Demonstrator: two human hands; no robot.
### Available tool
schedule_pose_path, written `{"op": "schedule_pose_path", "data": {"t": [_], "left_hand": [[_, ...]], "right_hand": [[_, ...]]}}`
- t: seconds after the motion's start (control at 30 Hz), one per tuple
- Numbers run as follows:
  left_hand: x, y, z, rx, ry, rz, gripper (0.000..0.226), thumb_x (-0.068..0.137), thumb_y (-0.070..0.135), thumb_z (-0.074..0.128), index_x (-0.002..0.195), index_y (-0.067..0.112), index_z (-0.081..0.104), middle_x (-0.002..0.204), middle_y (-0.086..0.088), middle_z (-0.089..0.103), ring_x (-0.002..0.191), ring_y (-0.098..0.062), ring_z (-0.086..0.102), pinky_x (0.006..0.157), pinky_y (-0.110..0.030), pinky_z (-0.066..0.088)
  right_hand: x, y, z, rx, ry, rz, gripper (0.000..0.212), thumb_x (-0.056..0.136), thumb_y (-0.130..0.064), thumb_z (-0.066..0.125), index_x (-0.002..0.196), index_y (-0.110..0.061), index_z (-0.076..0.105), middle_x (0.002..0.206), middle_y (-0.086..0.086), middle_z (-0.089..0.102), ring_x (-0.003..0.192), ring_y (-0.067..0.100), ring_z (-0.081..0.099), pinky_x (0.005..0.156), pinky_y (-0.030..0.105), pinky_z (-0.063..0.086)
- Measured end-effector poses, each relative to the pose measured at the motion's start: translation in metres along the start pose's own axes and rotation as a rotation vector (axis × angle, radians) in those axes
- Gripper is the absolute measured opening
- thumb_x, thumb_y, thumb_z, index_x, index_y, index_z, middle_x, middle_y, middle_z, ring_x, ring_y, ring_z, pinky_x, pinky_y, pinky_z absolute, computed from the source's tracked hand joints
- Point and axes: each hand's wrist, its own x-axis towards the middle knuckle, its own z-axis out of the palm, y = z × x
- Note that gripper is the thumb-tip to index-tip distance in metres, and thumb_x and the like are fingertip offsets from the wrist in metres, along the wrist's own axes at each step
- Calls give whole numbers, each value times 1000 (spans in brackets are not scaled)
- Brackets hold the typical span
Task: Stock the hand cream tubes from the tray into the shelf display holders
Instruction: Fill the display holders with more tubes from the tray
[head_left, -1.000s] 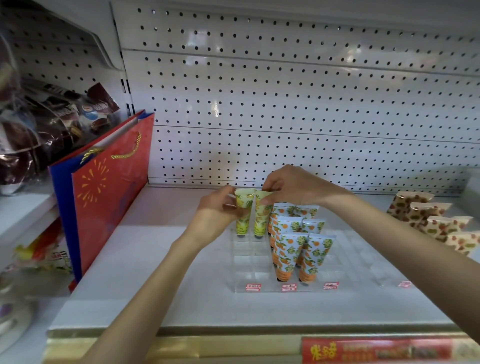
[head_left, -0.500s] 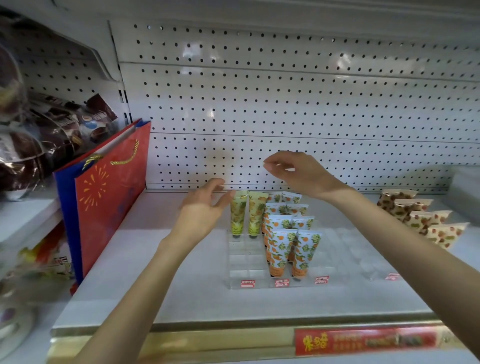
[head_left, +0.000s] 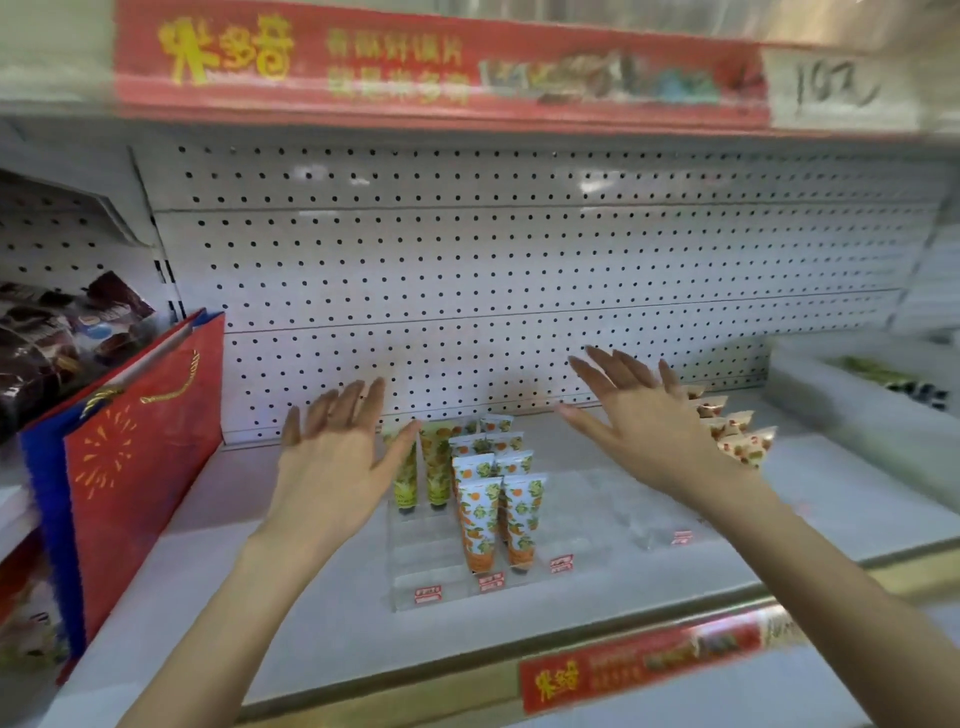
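Left hand: the left hand (head_left: 332, 467) hovers over the shelf just left of the tubes, with its back toward us.
Left grip: open, with the fingers spread and nearly straight and nothing held. The thumb tip overlaps the top of the nearest green tube in our view. We cannot tell whether it touches.
Right hand: the right hand (head_left: 644, 421) hovers over the shelf, to the right of and behind the tubes.
Right grip: open, with the fingers fanned toward the back panel and nothing held.
Green tubes: two green-and-yellow patterned hand cream tubes (head_left: 438, 467) stand cap down, side by side, at the back left of the holder.
Orange tubes: the white hand cream tubes with orange fruit print (head_left: 480, 519) stand cap down in paired rows just right of the green pair, running from front to back.
Holder: the clear stepped acrylic display holder (head_left: 426, 566) sits on the shelf and carries all the tubes. We see small red labels (head_left: 428, 594) along its front edge.
Second holder: a second clear acrylic holder (head_left: 649, 525) stands near the first, on its right.
Shelf: white metal shelf (head_left: 311, 623) with a gold front rail.
Back panel: white perforated metal back panel (head_left: 519, 270).
Bag: a red paper gift bag with gold cord handles (head_left: 140, 467) leans at the left end of the shelf.
Packets: cream packets with red-and-green print (head_left: 743, 441) lie at the right, partly hidden by the right hand.
Banners: red strips with yellow characters (head_left: 415, 62) run along the shelf edges. They are too blurred for us to read.
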Motion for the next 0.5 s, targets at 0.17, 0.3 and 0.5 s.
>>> {"op": "schedule_pose_path", "data": {"t": [0.17, 0.3, 0.5], "left_hand": [[-11, 30, -18, 17, -3, 41, 97, 69, 72, -4, 145, 22, 28, 148, -2, 35, 137, -23, 28, 113, -47, 14], [-9, 68, -28, 23, 5, 88, 99, 67, 71, -5, 145, 20, 28, 149, -2, 33, 138, -23, 26, 113, -48, 13], [-16, 140, -24, -17, 5, 154, 97, 68, 71, -6, 145, 23, 27, 150, 1, 31, 139, -21, 24, 114, -46, 11]], "right_hand": [[-41, 40, -2, -41, 66, 100, 92, 69, -75, -12, 148, -33, 13, 157, -9, 10, 145, 14, 6, 116, 45, 4], [-67, 72, -7, -25, 37, 165, 77, 84, -73, 5, 148, -31, 12, 158, -7, 8, 145, 14, 7, 116, 46, 2], [-110, 135, -13, -57, 61, 232, 100, 66, -77, -18, 148, -30, 13, 158, -7, 10, 145, 14, 7, 116, 49, 5]]}}
